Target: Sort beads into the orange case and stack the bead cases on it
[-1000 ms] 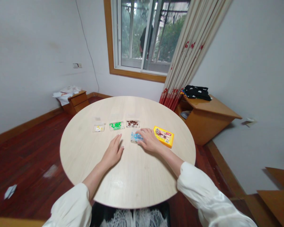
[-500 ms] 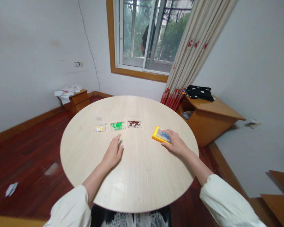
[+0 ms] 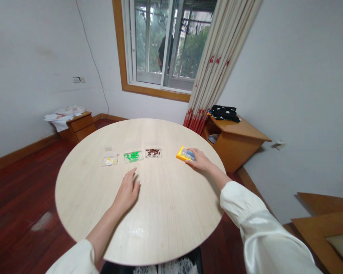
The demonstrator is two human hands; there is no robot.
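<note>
My left hand point(image 3: 127, 190) lies flat and open on the round wooden table point(image 3: 160, 228), a little in front of a row of three small clear bags. These hold yellow pieces point(image 3: 110, 160), green pieces point(image 3: 133, 156) and brown pieces point(image 3: 153, 152). My right hand point(image 3: 200, 160) reaches to the right end of the row. Its fingers rest closed on a clear bag of blue pieces point(image 3: 188, 153), which lies on top of a yellow box point(image 3: 179, 155).
A low wooden cabinet point(image 3: 237, 140) with dark folded cloth point(image 3: 224, 112) stands right of the table by a curtain point(image 3: 214, 64). A small drawer unit with papers point(image 3: 70, 121) sits at the left wall. A window point(image 3: 160, 42) is behind.
My right hand carried the bag of blue pieces from the table's middle to the right and set it on the yellow box. The view shifted slightly. My left hand stayed flat.
</note>
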